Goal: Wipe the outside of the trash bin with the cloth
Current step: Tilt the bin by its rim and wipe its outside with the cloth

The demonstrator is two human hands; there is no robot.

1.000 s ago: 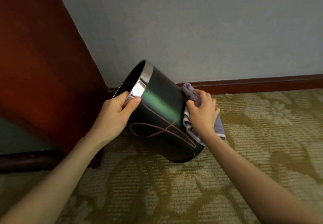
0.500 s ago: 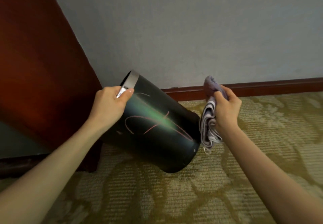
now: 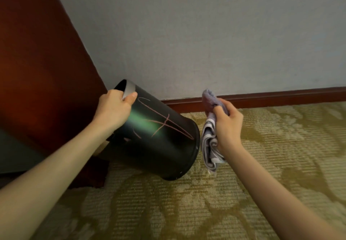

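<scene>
Over the carpet (image 3: 262, 174): head view, where the trash bin (image 3: 159, 146) hangs tipped far over, mouth up and to the left, base down and to the right; whether the base touches the floor cannot be told.
Trash bin: black and round, with a silver rim (image 3: 129, 89) and thin pink scribbles (image 3: 164, 125) across its upturned side.
Bin contents: the mouth faces away, so only a dark sliver of the inside shows; what it holds cannot be told.
Left hand (image 3: 114, 108): clamped on the rim, thumb pressed to the outside, the fingers hooked over the edge out of sight.
Right hand (image 3: 228, 125): fingers curled tight round the cloth (image 3: 208, 146), just right of the bin's base.
Cloth: bunched, lilac with white stripes, hanging below the fist, just beside the bin; whether they touch is unclear.
Backdrop: grey wall (image 3: 206, 33), dark red baseboard (image 3: 280, 97), reddish wooden panel (image 3: 37, 71) at left.
</scene>
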